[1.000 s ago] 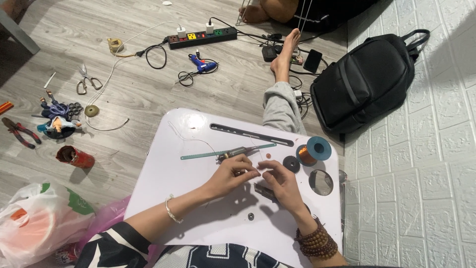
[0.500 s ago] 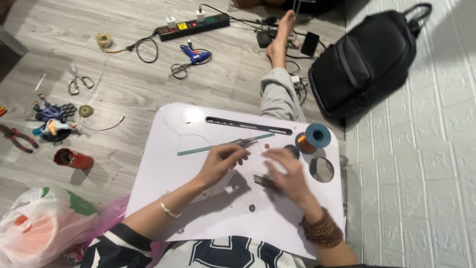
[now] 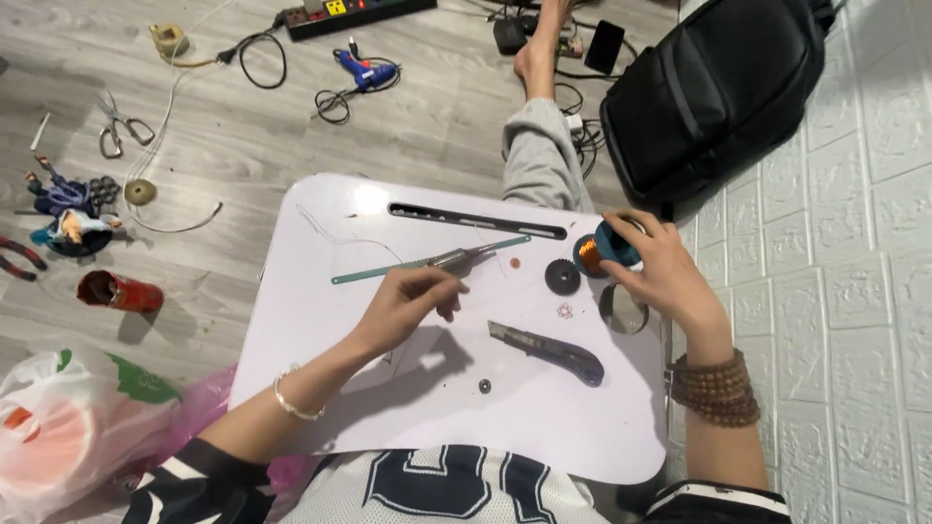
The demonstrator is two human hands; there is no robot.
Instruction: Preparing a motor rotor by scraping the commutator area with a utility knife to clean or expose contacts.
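A white lap table [image 3: 320, 320] lies across my legs. My left hand [image 3: 408, 306] rests near its middle with fingers curled around a thin wire, next to a grey metal tool [image 3: 456, 258] and a long green strip [image 3: 388, 269]. My right hand [image 3: 665, 277] is at the table's right edge, closed around a blue spool of copper wire [image 3: 602, 249]. A black gear [image 3: 562, 277] sits just left of the spool. A blue utility knife [image 3: 549, 351] lies between my hands, with a small washer [image 3: 484, 386] below it.
A round cup hole [image 3: 621, 311] sits under my right hand. A black backpack [image 3: 718, 92] leans on the white wall. The floor holds a blue glue gun [image 3: 364, 73], power strip [image 3: 354, 12], scissors [image 3: 116, 131], a red can [image 3: 116, 291] and a plastic bag [image 3: 58, 427].
My right hand left the utility knife in the table's middle, moved right and picked up the blue spool. My left hand pulled back slightly from the grey tool.
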